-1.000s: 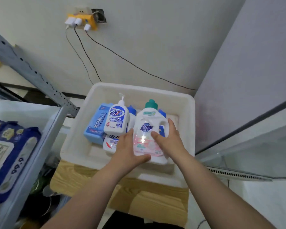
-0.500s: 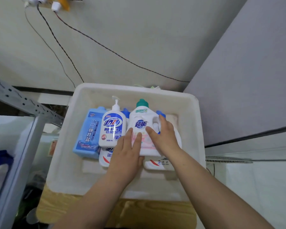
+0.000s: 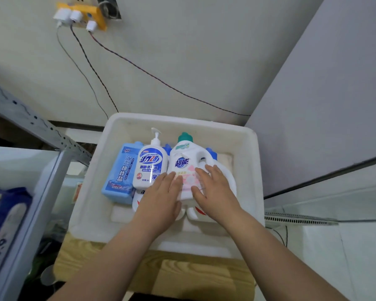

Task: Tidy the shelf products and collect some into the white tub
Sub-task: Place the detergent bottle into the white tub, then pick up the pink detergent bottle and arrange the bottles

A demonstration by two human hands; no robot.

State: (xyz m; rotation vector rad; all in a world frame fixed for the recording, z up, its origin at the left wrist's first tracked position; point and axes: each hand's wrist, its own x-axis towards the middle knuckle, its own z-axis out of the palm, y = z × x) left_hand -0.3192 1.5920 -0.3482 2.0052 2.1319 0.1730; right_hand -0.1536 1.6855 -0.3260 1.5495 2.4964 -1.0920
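We look down into the white tub [image 3: 217, 131], which sits on a pale wooden stand [image 3: 195, 276] in the corner, just beside the grey metal shelf frame [image 3: 30, 120]; the thing in hand is the white detergent jug [image 3: 182, 158] with the green cap, and it is already inside the tub, right of the pump bottle [image 3: 150, 164] and the blue pack [image 3: 119, 172], propped on other white bottles [image 3: 201, 211] that lie beneath it; its long axis runs straight away from us, base toward the wrists and cap toward the far wall, tilted back rather than upright; it lies directly ahead of both grips and under their fingers, so neither is clearly the nearer; the left grip [image 3: 161, 200] rests on the left half of the pink label, touching the foot of the pump bottle as well, and the right grip [image 3: 215, 192] covers the right half, by the handle; both are flat and open, fingers straight and spread on the jug's face, pressing rather than clasping, with nothing curled round it; both forearms reach in over the near rim, palms down, wrists low; we judge the jug is being bedded down among its neighbours, and that the coming move turns on whether it holds this lean once the pressure lifts; for the next product the left grip looks better placed, since the shelf and its wipes pack [image 3: 7, 216] lie to that side.
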